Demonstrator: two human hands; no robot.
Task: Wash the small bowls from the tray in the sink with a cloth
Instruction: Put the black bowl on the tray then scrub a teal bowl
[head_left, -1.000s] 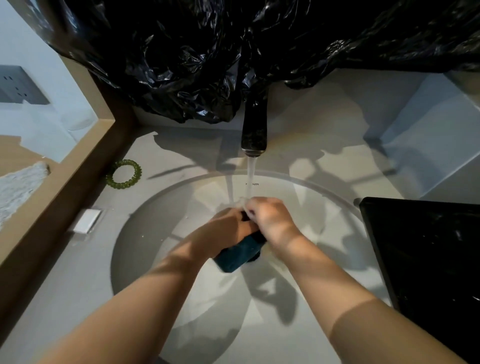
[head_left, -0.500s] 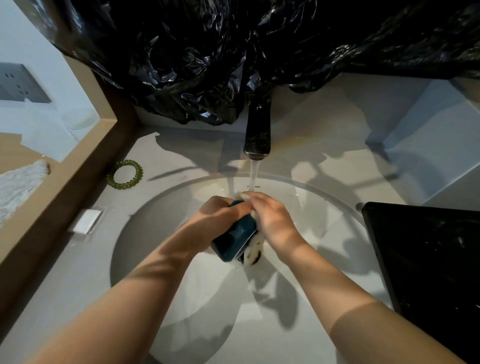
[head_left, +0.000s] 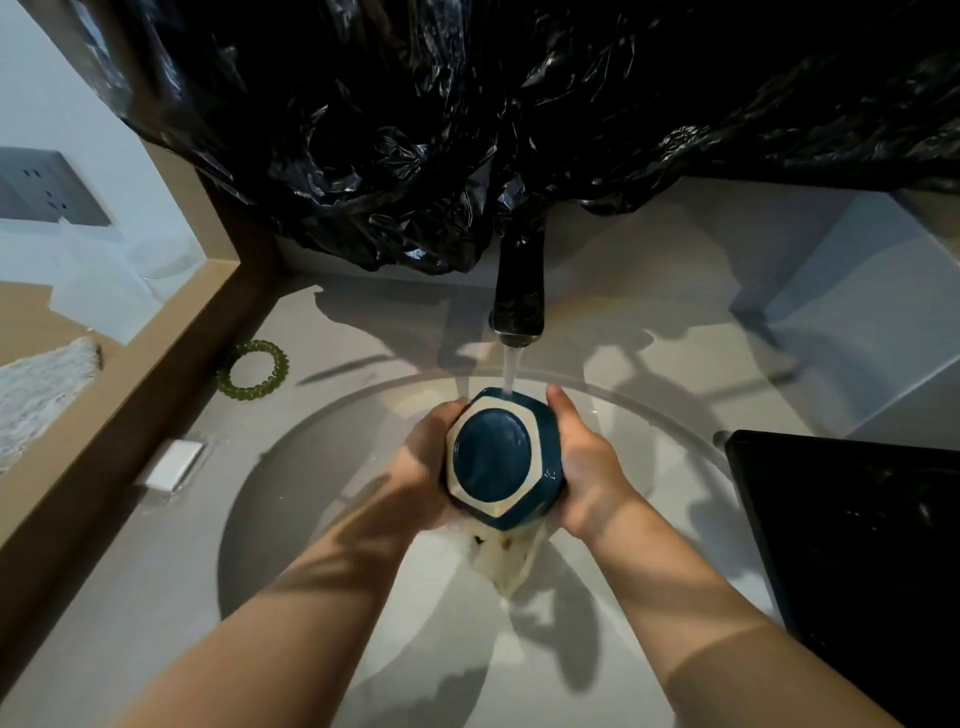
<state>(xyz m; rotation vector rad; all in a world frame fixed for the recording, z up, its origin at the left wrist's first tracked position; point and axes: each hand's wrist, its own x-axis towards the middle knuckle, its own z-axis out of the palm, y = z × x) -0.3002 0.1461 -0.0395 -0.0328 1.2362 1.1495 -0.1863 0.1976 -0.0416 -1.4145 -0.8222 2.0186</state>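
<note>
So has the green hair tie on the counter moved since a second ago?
No. The hair tie lies in the same spot beside the wooden frame, left of the tap.

I'm looking down on a pale grey tabletop (head_left: 597, 291) with a round sink (head_left: 270, 519) sunk into its middle. At about ten o'clock from the sink, a green coiled hair tie (head_left: 252, 370) lies flat on the tabletop, near the brown wooden ledge (head_left: 156, 364) that borders the left side. At about nine o'clock, just beside the sink's rim, a small white rectangular block (head_left: 173, 464) rests in a wet patch. At three o'clock a black tray (head_left: 852, 545) sits on the tabletop, its near corner reaching the sink's edge. At twelve o'clock a dark tap (head_left: 518, 296) rises from the tabletop, with crumpled black plastic sheeting (head_left: 467, 130) hanging behind it.
</note>
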